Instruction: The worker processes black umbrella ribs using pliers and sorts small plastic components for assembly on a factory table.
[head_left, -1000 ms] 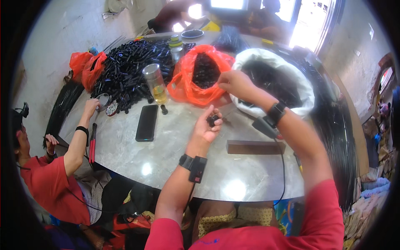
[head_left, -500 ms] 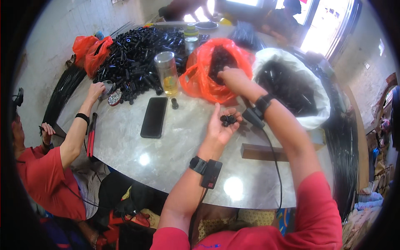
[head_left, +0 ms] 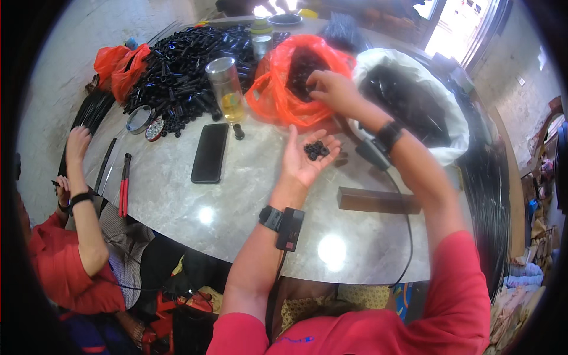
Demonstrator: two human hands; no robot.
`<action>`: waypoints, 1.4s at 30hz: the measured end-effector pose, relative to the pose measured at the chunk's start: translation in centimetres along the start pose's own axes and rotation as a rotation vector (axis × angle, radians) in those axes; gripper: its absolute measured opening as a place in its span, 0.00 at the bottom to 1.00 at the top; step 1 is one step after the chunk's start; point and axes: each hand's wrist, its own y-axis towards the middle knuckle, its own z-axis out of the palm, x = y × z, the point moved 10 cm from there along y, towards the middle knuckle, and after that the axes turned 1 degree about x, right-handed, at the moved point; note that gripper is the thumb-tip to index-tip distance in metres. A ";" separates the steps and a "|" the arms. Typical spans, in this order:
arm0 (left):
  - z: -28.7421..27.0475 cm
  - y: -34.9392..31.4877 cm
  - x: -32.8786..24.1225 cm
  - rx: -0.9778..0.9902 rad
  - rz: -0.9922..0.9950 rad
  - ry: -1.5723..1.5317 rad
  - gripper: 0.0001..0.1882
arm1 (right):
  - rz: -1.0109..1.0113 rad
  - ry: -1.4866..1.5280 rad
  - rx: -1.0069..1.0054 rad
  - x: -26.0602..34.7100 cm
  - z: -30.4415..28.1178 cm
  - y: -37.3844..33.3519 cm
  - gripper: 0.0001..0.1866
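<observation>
My left hand lies palm up above the table, fingers loosely spread. Several small black ring-like plastic parts rest on its palm and fingers. Over the near side of an orange-red plastic bag, my right hand hangs with its fingers bent and a gap between thumb and fingers. I see nothing between them. Inside that bag lie dark small pieces, partly hidden behind its folds. Beside it, a white sack holds black, shiny pieces.
A phone, a glass tumbler and a black cap stand left of my hands. Beyond is a heap of black tubular parts. A brown bar and a cable lie right. At left, a co-worker's hand is near black rods and red-handled pliers.
My right hand has drawn slightly back from the bag's contents, its fingers parting. My left palm has opened flatter. The co-worker's hand has left the small dish and moved left towards the rods.
</observation>
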 end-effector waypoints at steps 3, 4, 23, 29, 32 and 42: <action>0.4 -0.2 -0.4 0.004 0.020 -0.016 0.37 | 0.050 0.271 0.108 2.0 -0.9 -2.4 0.11; 0.1 -0.3 -0.5 -0.021 0.010 -0.021 0.35 | 0.025 0.355 0.203 3.4 -0.4 -3.5 0.11; -1.0 0.4 -0.1 -0.014 -0.044 0.007 0.12 | 0.152 -0.033 -0.026 -0.5 4.2 3.4 0.11; -1.7 0.0 -0.9 -0.105 0.040 0.047 0.12 | 0.185 -0.151 -0.027 -0.8 6.0 4.4 0.12; -1.6 0.0 -1.0 -0.104 0.043 0.029 0.12 | 0.192 0.012 -0.018 -2.6 6.3 4.4 0.13; -1.1 0.6 -1.3 -0.023 0.024 0.089 0.20 | 0.278 0.548 -0.102 -2.6 1.7 1.4 0.11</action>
